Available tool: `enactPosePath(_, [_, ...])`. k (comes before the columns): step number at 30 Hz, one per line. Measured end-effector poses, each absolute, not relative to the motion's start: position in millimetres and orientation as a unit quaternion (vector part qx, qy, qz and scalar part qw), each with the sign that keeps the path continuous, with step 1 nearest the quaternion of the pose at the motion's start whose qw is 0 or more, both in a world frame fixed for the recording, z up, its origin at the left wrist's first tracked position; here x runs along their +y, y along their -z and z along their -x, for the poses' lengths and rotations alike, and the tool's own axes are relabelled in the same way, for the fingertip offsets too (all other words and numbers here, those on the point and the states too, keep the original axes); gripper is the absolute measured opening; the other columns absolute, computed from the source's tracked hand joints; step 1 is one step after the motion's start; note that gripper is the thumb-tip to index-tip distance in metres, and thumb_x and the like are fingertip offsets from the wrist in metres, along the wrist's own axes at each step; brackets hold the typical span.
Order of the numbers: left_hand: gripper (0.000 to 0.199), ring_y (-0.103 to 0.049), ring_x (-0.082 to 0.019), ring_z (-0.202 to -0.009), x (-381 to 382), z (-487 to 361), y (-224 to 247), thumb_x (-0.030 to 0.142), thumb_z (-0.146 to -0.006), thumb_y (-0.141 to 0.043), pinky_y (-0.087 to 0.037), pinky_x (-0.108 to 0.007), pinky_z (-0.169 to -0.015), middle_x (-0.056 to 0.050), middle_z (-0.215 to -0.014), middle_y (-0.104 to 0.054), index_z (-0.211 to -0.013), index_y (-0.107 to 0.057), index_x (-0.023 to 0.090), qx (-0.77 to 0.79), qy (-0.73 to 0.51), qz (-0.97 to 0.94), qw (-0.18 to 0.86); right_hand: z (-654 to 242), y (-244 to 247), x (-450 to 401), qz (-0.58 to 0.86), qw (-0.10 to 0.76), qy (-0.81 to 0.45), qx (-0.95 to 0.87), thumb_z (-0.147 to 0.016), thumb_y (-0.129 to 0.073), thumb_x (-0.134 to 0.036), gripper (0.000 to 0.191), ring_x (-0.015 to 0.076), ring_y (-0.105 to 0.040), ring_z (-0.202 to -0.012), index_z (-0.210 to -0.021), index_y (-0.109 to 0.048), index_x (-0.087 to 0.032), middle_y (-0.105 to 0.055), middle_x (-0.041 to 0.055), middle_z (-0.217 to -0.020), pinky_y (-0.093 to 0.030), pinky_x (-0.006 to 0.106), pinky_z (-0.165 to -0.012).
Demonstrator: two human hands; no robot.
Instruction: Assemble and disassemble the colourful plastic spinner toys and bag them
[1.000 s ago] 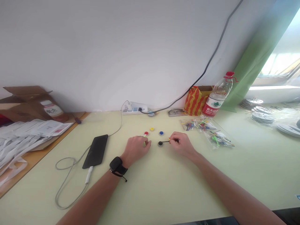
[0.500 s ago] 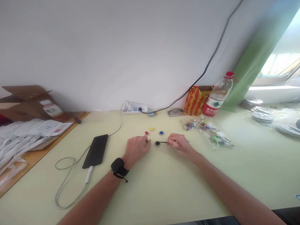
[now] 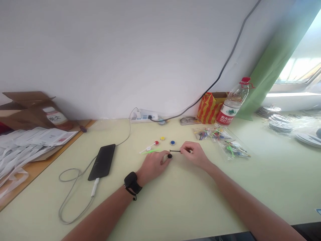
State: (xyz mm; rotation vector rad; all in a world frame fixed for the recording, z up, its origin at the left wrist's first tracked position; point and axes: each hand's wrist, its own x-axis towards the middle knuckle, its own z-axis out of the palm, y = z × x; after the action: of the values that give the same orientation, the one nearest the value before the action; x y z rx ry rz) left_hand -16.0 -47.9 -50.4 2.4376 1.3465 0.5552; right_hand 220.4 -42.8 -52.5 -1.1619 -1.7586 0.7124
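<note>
My left hand (image 3: 154, 164), with a watch on its wrist, pinches a small black round pot (image 3: 170, 156) on the table between thumb and forefinger. My right hand (image 3: 194, 153) is closed on a thin black stick (image 3: 176, 151). The stick points left, its tip just behind the black pot and apart from it. Beyond my hands sit a red pot (image 3: 156, 143), a yellow pot (image 3: 163, 138) and a blue pot (image 3: 173, 142). Near my left fingers lie a white strip with a round middle (image 3: 148, 148) and a bright green strip (image 3: 151, 151), partly hidden by the hand.
A black phone (image 3: 102, 162) with a cable lies left. Clear bags of coloured pieces (image 3: 233, 149), a large water bottle (image 3: 229, 108) and glasses (image 3: 188, 120) are right. A power strip (image 3: 144, 116) runs along the wall. Stacked discs (image 3: 280, 124) stand far right.
My left hand has moved right and taken hold of the black pot, uncovering the white and green strips. The stick's tip has come away from the pot.
</note>
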Motion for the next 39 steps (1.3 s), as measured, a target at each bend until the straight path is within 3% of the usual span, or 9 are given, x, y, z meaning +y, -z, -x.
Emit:
enactPosePath(4, [0.022,-0.052,-0.015,-0.058,-47,15,51,0.041,-0.093,-0.063,-0.033,-0.028,-0.057,0.004,-0.066,-0.057,-0.105,-0.071,0.024,0.462,-0.227,-0.836,0.190,-221,46,-45,0.436,0.475,-0.381,-0.663,-0.079,-0.062,-0.020,0.011,0.0179,-0.060,-0.074,-0.075,-0.072,-0.020,-0.070,0.0045,-0.081,-0.045,0.032,-0.067])
enactPosePath(8, [0.021,-0.057,-0.015,-0.067,-45,16,52,0.040,-0.089,-0.070,-0.043,-0.027,-0.062,0.000,-0.085,-0.066,-0.101,-0.068,0.022,0.429,-0.287,-0.819,0.249,-218,38,-50,0.406,0.485,-0.479,-0.609,-0.081,-0.067,-0.024,0.010,0.0167,-0.061,-0.075,-0.085,-0.075,-0.020,-0.071,0.0043,-0.085,-0.048,0.032,-0.070])
enactPosePath(15, [0.027,-0.069,-0.016,-0.080,-42,10,51,0.033,-0.083,-0.079,-0.058,-0.030,-0.076,-0.004,-0.093,-0.071,-0.096,-0.058,0.020,0.381,-0.411,-0.699,0.444,-209,35,-60,0.342,0.456,-0.577,-0.586,-0.080,-0.082,-0.031,0.024,0.0160,-0.066,-0.079,-0.099,-0.070,-0.021,-0.070,0.0036,-0.093,-0.052,0.033,-0.076])
enactPosePath(19, [0.036,-0.073,-0.019,-0.082,-43,9,50,0.033,-0.082,-0.082,-0.060,-0.032,-0.079,-0.005,-0.090,-0.076,-0.112,-0.067,0.019,0.377,-0.377,-0.687,0.494,-206,39,-60,0.344,0.441,-0.561,-0.610,-0.081,-0.083,-0.036,0.028,0.0177,-0.069,-0.088,-0.100,-0.069,-0.021,-0.072,0.0053,-0.098,-0.055,0.035,-0.086])
enactPosePath(26, [0.031,-0.074,-0.023,-0.096,-44,8,49,0.038,-0.085,-0.080,-0.061,-0.036,-0.090,-0.010,-0.105,-0.078,-0.107,-0.074,0.017,0.349,-0.366,-0.702,0.501,-205,44,-57,0.365,0.432,-0.504,-0.653,-0.083,-0.081,-0.037,0.026,0.0192,-0.071,-0.086,-0.099,-0.068,-0.020,-0.074,0.0060,-0.094,-0.057,0.037,-0.086])
enactPosePath(39, [0.023,-0.075,-0.023,-0.091,-44,10,48,0.033,-0.083,-0.080,-0.060,-0.035,-0.086,-0.009,-0.096,-0.079,-0.097,-0.074,0.016,0.367,-0.369,-0.686,0.509,-206,49,-57,0.394,0.396,-0.423,-0.713,-0.090,-0.068,-0.034,0.018,0.0158,-0.060,-0.069,-0.103,-0.065,-0.022,-0.068,0.0011,-0.076,-0.050,0.030,-0.066])
